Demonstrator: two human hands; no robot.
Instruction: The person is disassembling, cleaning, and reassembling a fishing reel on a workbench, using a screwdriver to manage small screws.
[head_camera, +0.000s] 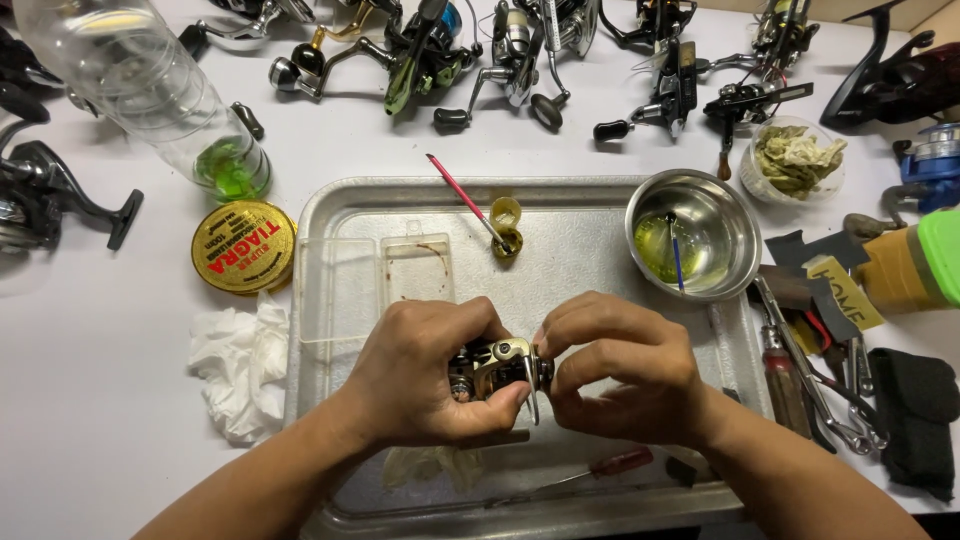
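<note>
A white worktop (100, 400) carries a metal tray (560, 240) with fishing reels lined along its far edge. Above the tray, the left hand (415, 375) and right hand (620, 375) both hold a small reel body (498, 365), each grip closed on it.

Your head camera looked steeply down from close above, facing away from you across the metal tray (330, 215) toward the table's (90, 400) far edge; no second view.

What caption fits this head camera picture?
Both hands, left hand and right hand, grip a small fishing reel above a metal tray.
</note>
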